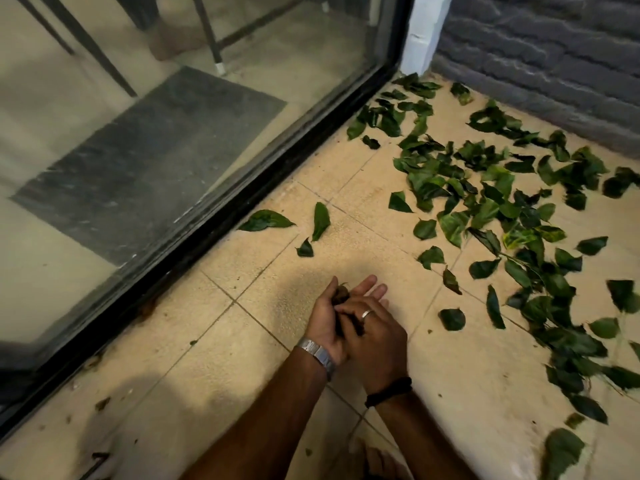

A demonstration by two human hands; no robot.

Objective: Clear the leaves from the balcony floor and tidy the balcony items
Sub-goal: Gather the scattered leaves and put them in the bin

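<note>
Leaves (pixel 485 188) litter the floor (pixel 277 341); left hand (pixel 329 317) cups dark scraps (pixel 343 294), right hand (pixel 374 334) lies flat across it

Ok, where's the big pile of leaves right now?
In the head view, the leaves cover the floor tiles on the right, from the corner by the grey brick wall down past the right hand.

Leaves (pixel 491 188) right of glass door (pixel 173 116)
</note>
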